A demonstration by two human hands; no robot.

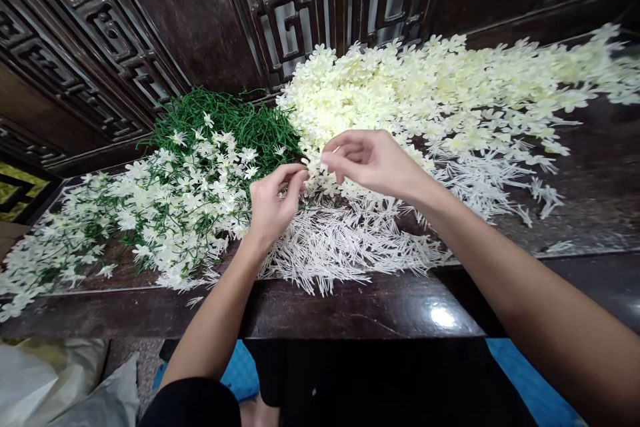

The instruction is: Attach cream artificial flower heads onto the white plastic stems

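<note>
My left hand (274, 201) and my right hand (373, 161) meet over the middle of a dark wooden table (350, 310). Both are pinched around a small white artificial flower (314, 167) held between their fingertips. Under them lies a spread of thin white plastic stamen pieces (340, 247). A large heap of cream flower petals (440, 90) fills the back right. Left of my left hand lie finished white flowers on green stems (170, 213), with a pile of bare green stems (235, 123) behind them.
Carved dark wood panelling (280, 13) stands right behind the table. White plastic bags (60, 387) lie on the floor at the lower left. Blue fabric (530, 387) shows beneath my arms near the table's front edge.
</note>
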